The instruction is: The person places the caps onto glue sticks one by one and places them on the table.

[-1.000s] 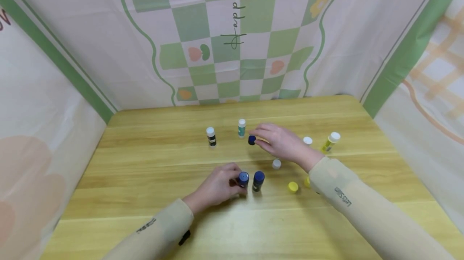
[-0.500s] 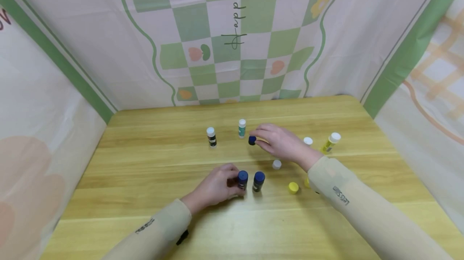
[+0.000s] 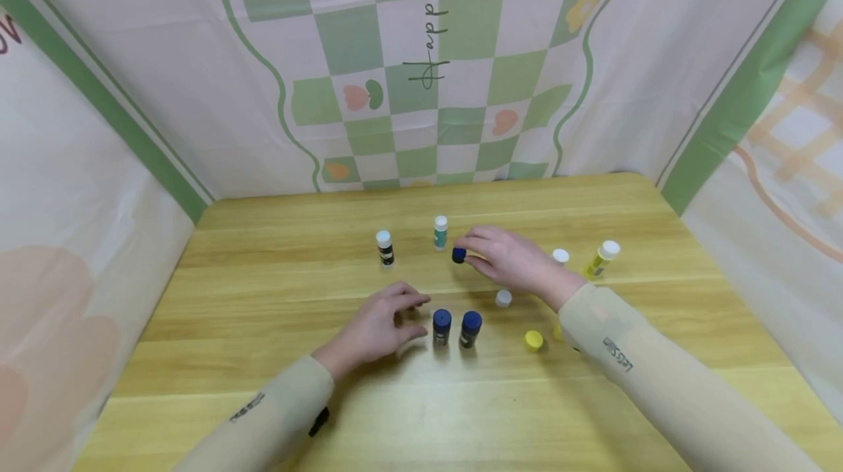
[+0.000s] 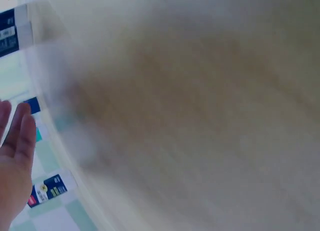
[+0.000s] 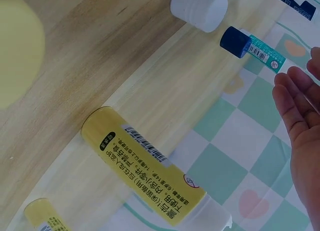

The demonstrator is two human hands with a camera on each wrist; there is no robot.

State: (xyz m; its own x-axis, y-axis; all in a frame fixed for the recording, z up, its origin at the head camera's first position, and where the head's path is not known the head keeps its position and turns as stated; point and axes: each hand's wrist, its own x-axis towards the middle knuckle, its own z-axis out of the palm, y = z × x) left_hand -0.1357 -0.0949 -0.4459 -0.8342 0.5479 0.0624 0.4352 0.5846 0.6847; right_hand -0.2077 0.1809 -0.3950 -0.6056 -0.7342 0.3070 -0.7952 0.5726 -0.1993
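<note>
My left hand (image 3: 377,322) has its thumb and fingers spread, a little left of an upright navy tube with a blue top (image 3: 442,328), apart from it. A matching navy tube (image 3: 470,331) stands just right of that one. In the left wrist view the left hand (image 4: 16,163) shows straight fingers at the edge. My right hand (image 3: 506,260) is low over the table, fingertips right at a small dark blue cap (image 3: 459,256). The right wrist view shows the right hand's (image 5: 306,126) loosely bent fingers apart from the blue cap (image 5: 235,41); the thumb is out of frame there.
A teal tube (image 3: 440,234) and a dark tube with white top (image 3: 385,250) stand farther back. Right of the hands are a yellow tube (image 3: 601,260), partly hidden white top (image 3: 560,256), white cap (image 3: 503,298) and yellow cap (image 3: 533,341). A checkered cloth (image 3: 411,117) hangs behind the table.
My left hand has let go of the left navy tube and drawn back to the left, fingers opening. The tube stays upright beside its match. The right hand keeps its place by the blue cap.
</note>
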